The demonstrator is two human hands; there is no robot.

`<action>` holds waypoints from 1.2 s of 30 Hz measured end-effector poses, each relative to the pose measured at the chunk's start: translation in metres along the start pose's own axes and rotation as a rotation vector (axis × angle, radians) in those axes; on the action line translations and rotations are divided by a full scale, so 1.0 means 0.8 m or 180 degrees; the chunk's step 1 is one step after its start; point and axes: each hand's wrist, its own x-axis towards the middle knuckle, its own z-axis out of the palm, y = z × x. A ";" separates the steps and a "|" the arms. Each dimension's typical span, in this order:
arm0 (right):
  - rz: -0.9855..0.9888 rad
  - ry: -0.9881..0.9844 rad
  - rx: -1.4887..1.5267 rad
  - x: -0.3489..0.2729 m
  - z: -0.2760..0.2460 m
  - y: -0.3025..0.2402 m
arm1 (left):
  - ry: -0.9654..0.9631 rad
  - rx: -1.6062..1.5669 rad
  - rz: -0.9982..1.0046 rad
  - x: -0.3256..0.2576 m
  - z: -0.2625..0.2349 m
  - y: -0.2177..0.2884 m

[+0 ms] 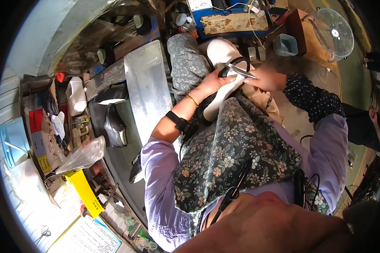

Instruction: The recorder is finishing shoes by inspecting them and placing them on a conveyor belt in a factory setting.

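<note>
far out to the left of the left hand, a light-blue container (13, 137) stands against the pale wall, and next, nearer the hand, comes a printed carton (36, 120) with a red patch on its side, its small characters too blurred to read. a white shoe last (76, 98) lies closer in, still left of the hand. below it and further from the hand are a yellow box (83, 192) with a line of dark characters along one end, a clear plastic bag (88, 155) with faint red print, and, lowest, a white sheet (88, 237) covered in rows of dark text, too fine to make out. two black shoes (115, 126) sit between these and the left forearm, then a shiny metal plate (145, 80) just left of that arm. the left hand (215, 83) is clamped on a white last-shaped form (222, 49), which lies over the lap, its rounded end pointing up beyond the fingers. a dark strap (242, 62) loops across the form just above both hands. a pointed grey metal tool (240, 71) lies between them, and the right hand (267, 79), somewhat blurred, is closed on it, against the form. beyond the right hand, up and to its right, stand a blue-grey bin (286, 45) and, further off, a round fan (333, 33).
</note>
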 end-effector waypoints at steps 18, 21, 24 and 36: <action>-0.0492 0.0136 -0.0611 0.022 0.036 0.008 | -0.0582 -0.1027 -0.0120 -0.075 -0.020 0.005; 0.0125 -0.0478 -0.0325 0.033 0.027 -0.032 | -0.0523 -0.1109 -0.0245 -0.077 -0.030 0.008; -0.0039 -0.0339 0.0156 0.038 0.024 -0.084 | -0.0420 -0.1848 -0.0419 -0.144 -0.057 0.023; -0.1313 0.1649 -0.1065 0.339 0.184 -0.172 | 0.2457 0.4465 -0.1136 -0.317 -0.074 -0.049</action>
